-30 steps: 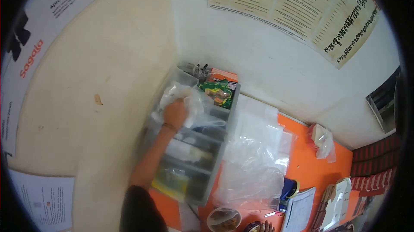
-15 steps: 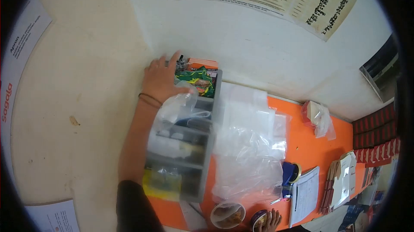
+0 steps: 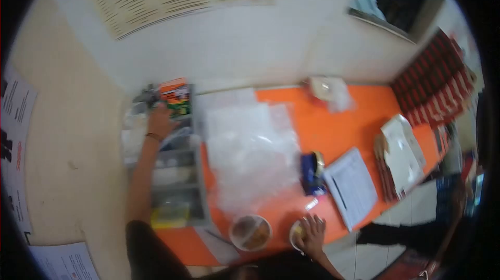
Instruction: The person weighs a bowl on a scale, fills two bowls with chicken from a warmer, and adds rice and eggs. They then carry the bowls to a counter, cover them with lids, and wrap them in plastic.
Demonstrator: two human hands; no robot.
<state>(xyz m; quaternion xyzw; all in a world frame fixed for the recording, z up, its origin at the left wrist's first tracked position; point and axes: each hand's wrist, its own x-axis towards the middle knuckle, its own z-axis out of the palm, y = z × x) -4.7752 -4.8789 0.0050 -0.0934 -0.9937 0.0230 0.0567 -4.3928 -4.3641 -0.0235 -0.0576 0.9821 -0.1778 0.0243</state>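
My left hand [image 3: 162, 120] reaches into the back of a grey compartment organizer [image 3: 200, 176], beside a green packet [image 3: 179, 108] and an orange packet [image 3: 174, 88]. Motion blur smears its fingers, and I cannot tell whether they hold anything. My right hand [image 3: 314, 233] lies over the right side of a small round bowl [image 3: 297, 234] at the table's front edge, fingers stretched out and apart. Part of that bowl is hidden under the hand. Left of it stands a larger round bowl [image 3: 255, 235] with brown food under a partly see-through cover.
Clear plastic bags [image 3: 250, 150] lie across the orange table [image 3: 338, 134]. Further right are a blue tape dispenser [image 3: 310, 173], a paper sheet [image 3: 351, 191] and folded cartons [image 3: 401, 155]. Patterned boxes [image 3: 432, 87] stand at the back right. Another person [image 3: 442, 228] is at the right.
The view has swung right. My left hand has moved from the organizer's left rim in over its compartments, near the packets. My right hand stays at the small bowl, with more of it showing.
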